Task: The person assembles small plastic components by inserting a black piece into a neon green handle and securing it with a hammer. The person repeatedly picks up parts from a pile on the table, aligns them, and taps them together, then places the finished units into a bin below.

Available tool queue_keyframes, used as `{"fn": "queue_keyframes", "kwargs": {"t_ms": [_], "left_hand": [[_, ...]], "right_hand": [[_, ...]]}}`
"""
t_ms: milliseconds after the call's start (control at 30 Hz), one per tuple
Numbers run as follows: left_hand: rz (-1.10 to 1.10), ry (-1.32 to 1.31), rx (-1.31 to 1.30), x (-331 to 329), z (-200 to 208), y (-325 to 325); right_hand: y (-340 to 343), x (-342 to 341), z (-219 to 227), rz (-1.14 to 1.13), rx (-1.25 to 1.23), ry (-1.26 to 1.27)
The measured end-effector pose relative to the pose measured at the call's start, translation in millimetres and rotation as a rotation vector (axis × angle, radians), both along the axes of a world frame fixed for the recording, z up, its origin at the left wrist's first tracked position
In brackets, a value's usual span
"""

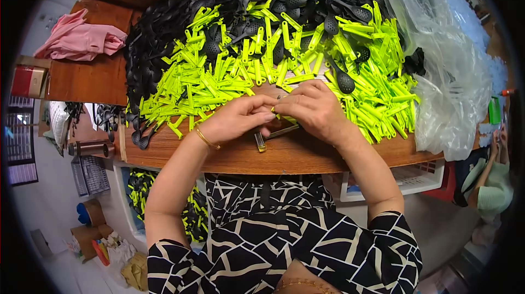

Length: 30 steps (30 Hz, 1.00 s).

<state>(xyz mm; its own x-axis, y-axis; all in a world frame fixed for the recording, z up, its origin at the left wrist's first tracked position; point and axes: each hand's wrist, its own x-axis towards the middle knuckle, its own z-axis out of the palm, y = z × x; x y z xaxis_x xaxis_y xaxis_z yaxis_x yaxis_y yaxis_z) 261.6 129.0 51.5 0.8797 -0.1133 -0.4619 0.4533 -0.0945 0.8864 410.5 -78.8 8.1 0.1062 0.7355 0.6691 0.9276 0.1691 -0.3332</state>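
Observation:
My left hand, with a gold bangle at its wrist, and my right hand meet over the near part of the wooden table. Their fingertips pinch together on something tiny; a dark bit and a yellow-green bit show, but its kind is hidden. Just below the fingers lies a small clear-and-yellow piece, beside a thin dark strip. Right beyond both hands spreads a heap of neon yellow-green handle pieces. Black perforated spoons lie among them and pile up behind.
Crumpled clear plastic sheeting covers the table's right side. A pink cloth rests on a wooden surface at the left. Under the table edge stand a bin of black and yellow-green pieces and a white crate. Another person's arm shows far right.

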Motion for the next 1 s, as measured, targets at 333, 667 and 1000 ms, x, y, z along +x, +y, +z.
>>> {"fn": "queue_keyframes", "kwargs": {"t_ms": [333, 667, 1000], "left_hand": [[0.444, -0.066, -0.187, -23, -56, -16], [0.645, -0.137, -0.186, -35, -67, 21], [0.561, -0.169, -0.264, -47, -73, 29]], "right_hand": [[45, 57, 8, 0.034, -0.170, -0.013], [82, 137, 2, -0.246, -0.403, -0.245], [82, 133, 11, -0.464, -0.471, -0.180]]}}
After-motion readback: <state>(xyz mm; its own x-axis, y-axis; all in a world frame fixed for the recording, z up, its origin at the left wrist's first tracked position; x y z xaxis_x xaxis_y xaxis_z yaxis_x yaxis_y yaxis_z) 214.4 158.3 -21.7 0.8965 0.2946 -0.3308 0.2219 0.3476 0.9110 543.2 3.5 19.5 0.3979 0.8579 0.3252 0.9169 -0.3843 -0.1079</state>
